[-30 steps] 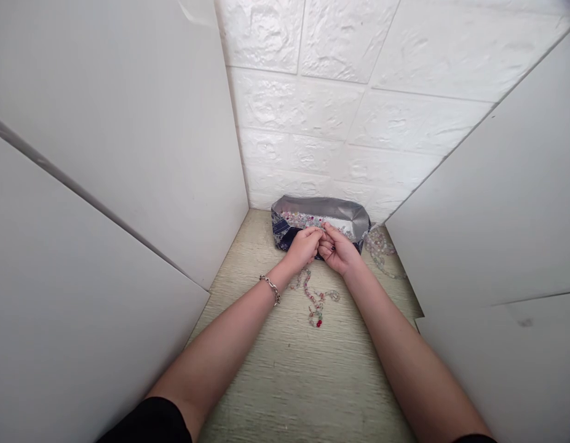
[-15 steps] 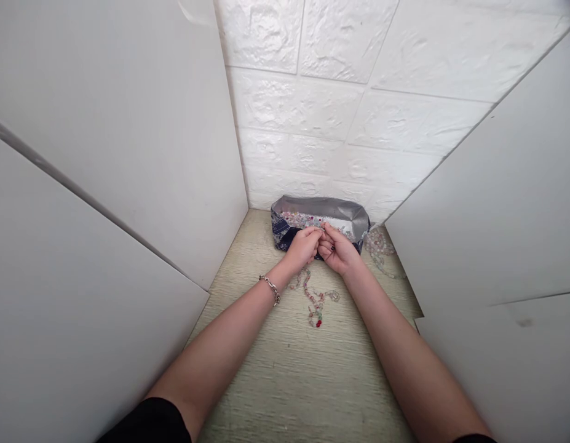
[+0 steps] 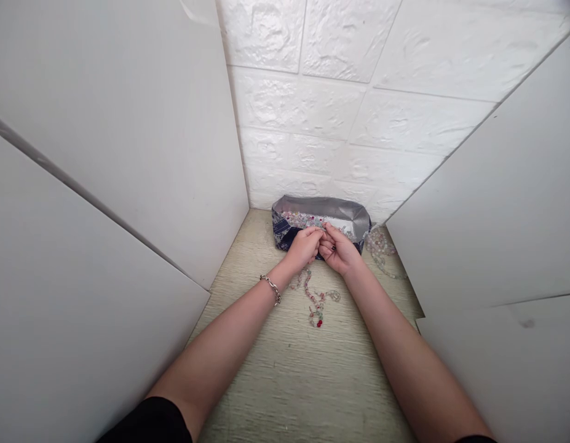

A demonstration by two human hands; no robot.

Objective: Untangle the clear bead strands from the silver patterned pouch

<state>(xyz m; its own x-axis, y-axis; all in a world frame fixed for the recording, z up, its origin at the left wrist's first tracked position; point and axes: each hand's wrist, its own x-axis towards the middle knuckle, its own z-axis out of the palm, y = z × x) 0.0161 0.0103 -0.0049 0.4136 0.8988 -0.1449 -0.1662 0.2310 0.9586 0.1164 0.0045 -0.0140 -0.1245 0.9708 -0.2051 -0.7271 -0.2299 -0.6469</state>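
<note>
A dark blue patterned pouch with a silvery lining (image 3: 281,231) lies against the wall, with many small pink, clear and red beads inside. Over its front edge, my left hand (image 3: 305,247) and my right hand (image 3: 339,251) meet at the fingertips. Both are closed in a pinch, and what they hold is too small to make out. A string of beads (image 3: 316,299), with red ones at its near end, runs down the wooden surface (image 3: 285,369) below my hands.
More strung clear and pink beads (image 3: 380,245) lie right of the pouch. White textured tiles (image 3: 312,111) form the back wall. Pale panels stand at the left (image 3: 128,123) and the right (image 3: 506,203).
</note>
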